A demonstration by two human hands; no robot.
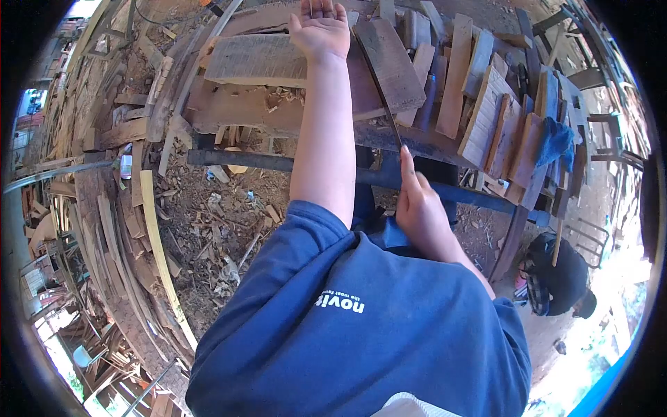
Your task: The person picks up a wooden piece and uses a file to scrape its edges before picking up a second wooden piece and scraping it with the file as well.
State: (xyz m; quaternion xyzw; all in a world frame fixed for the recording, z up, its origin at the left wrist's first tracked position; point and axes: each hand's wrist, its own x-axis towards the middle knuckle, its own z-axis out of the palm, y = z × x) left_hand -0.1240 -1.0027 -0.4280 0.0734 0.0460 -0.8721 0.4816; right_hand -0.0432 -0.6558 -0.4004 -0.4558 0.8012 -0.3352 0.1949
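- Your left hand is wide open, palm up, near the grey board.
- Your right hand grips the long dark tool, forefinger extended.

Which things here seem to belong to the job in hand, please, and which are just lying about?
Apparently in the job:
- long dark tool in the right hand
- plank beside it

Probably lying about:
- blue cloth
- pale wooden strip
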